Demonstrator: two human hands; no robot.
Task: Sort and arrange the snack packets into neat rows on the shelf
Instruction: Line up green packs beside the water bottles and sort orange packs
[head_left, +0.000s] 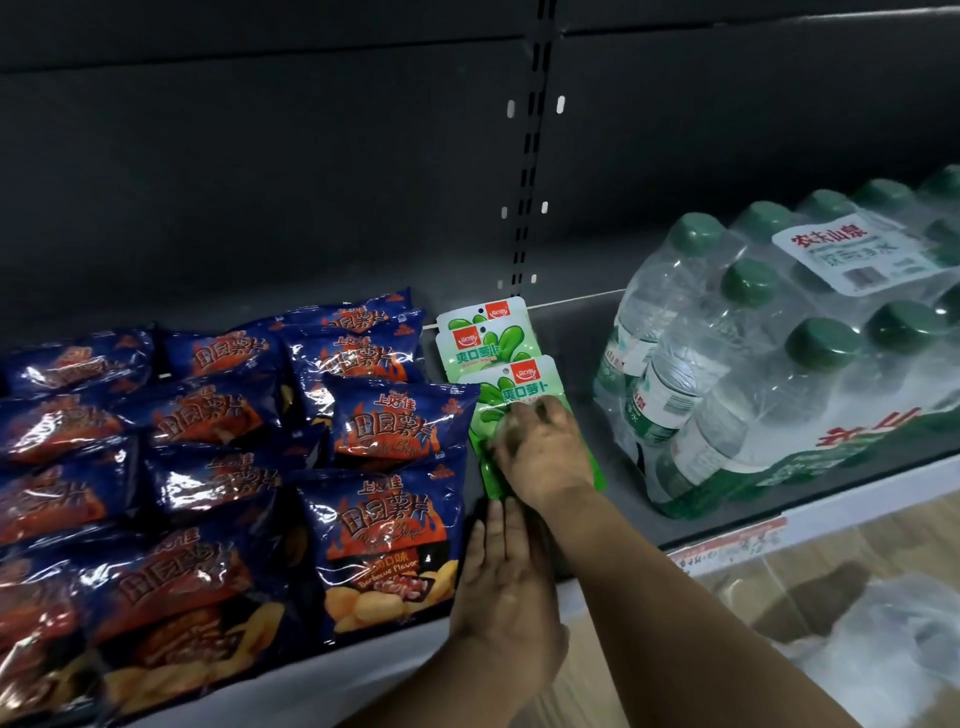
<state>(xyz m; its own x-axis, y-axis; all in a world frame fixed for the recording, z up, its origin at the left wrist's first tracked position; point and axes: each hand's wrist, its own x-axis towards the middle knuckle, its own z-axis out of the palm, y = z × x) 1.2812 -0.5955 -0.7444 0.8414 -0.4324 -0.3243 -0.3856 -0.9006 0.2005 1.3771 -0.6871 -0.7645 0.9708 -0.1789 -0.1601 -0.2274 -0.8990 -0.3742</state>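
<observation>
A: Why does the right hand lie on the front green packet?

B: It looks like a hold-down. The hand covers the packet's lower half, with its fingers bent onto the film. Whether they pinch the packet or only press it, the blur hides.

A: And the left hand?

B: Flat, fingers straight and together, standing edge-on just beside the nearest chip bag, its fingertips at the packet's near end. It probably serves as a fence, keeping the blue bags from sliding into the green column.

A: So where do the green packets sit?

B: On the shelf, in the lane between the chip bags and the water pack. Two more green packets lie behind the front one, overlapped like shingles so each label shows.

A: Why that lane?

B: It keeps one product to one file. The chips already form rough rows to the left, some askew, so tidying there seems unfinished.
</observation>
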